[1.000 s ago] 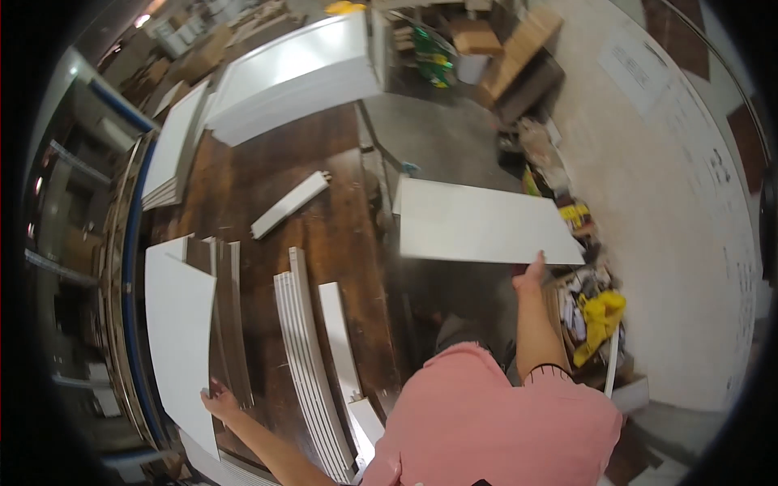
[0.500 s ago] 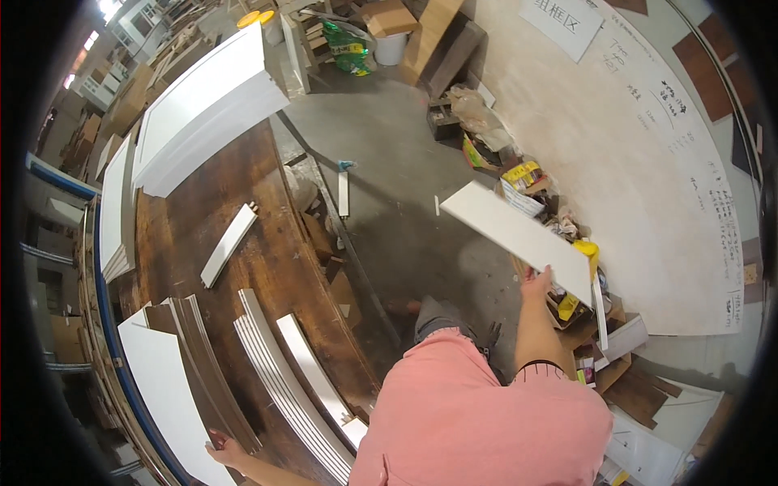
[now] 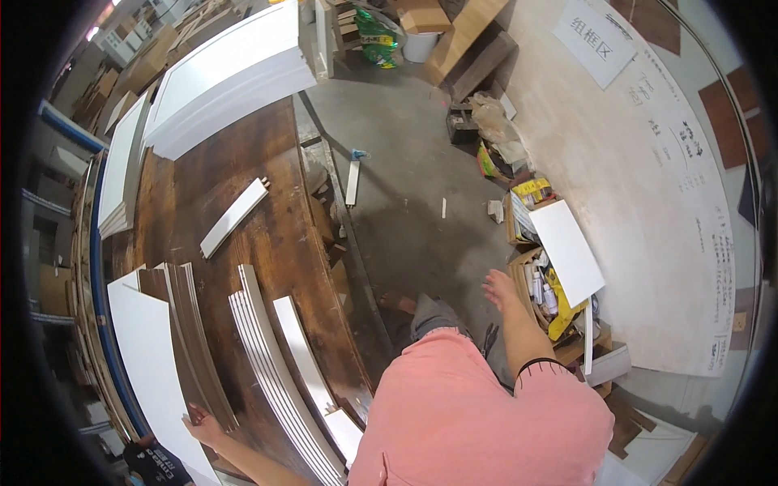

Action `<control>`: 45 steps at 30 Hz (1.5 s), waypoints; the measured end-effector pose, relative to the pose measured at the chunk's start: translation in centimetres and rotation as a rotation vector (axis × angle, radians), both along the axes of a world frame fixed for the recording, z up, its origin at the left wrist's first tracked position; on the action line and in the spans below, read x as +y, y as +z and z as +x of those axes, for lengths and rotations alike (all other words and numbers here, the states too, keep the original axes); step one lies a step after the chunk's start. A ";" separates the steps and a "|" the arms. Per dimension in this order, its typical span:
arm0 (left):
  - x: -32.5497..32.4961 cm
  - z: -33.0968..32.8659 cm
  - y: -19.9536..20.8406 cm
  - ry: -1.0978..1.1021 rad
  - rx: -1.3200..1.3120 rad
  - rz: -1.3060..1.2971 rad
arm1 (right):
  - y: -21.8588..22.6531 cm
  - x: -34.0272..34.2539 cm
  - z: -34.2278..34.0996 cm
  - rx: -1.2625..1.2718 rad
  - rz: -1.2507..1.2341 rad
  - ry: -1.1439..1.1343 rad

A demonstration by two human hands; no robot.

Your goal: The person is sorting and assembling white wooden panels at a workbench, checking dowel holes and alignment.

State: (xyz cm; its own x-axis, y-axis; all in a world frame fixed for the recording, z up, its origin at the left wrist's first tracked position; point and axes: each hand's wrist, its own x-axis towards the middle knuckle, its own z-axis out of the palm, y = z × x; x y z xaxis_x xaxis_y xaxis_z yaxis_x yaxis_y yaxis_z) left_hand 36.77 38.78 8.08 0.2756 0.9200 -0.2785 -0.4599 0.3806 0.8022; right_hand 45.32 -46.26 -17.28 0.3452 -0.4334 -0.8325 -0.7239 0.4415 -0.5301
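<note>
My left hand (image 3: pixel 206 427) grips the right edge of a large white panel (image 3: pixel 144 340) at the lower left, its fingers at the edge. Brown-edged boards (image 3: pixel 185 324) stand close beside that panel. My right hand (image 3: pixel 502 290) is open and holds nothing, its fingers apart above the floor. Just right of it, a smaller white panel (image 3: pixel 567 253) leans tilted over the boxes along the wall, apart from my fingers. On the brown wooden table (image 3: pixel 219 182) lie a bundle of narrow white strips (image 3: pixel 271 364), a separate white strip (image 3: pixel 301 348) and a short strip piece (image 3: pixel 233 217).
A tall stack of white panels (image 3: pixel 231 77) covers the table's far end. An open carton (image 3: pixel 531 279) with bottles and yellow packaging stands by the wall board (image 3: pixel 624 186). A loose strip (image 3: pixel 352 182) lies on the floor beyond the table. Dark printed cloth (image 3: pixel 158 463) shows at the lower left.
My right hand has let go of the smaller white panel, which now leans by the wall, and has drawn back left. My left hand stays at the large panel's edge. The view has shifted.
</note>
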 end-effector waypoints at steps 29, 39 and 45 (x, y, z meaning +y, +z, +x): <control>-21.4 -10.2 1.0 0.201 0.345 0.071 | 14.5 29.4 24.3 -0.972 -0.203 0.828; -43.0 -22.1 -4.1 -0.136 1.625 0.519 | 20.0 46.0 8.6 -1.078 0.420 1.862; -44.5 -22.2 -6.8 -0.017 1.571 0.616 | 19.5 44.6 1.3 -1.052 0.482 1.936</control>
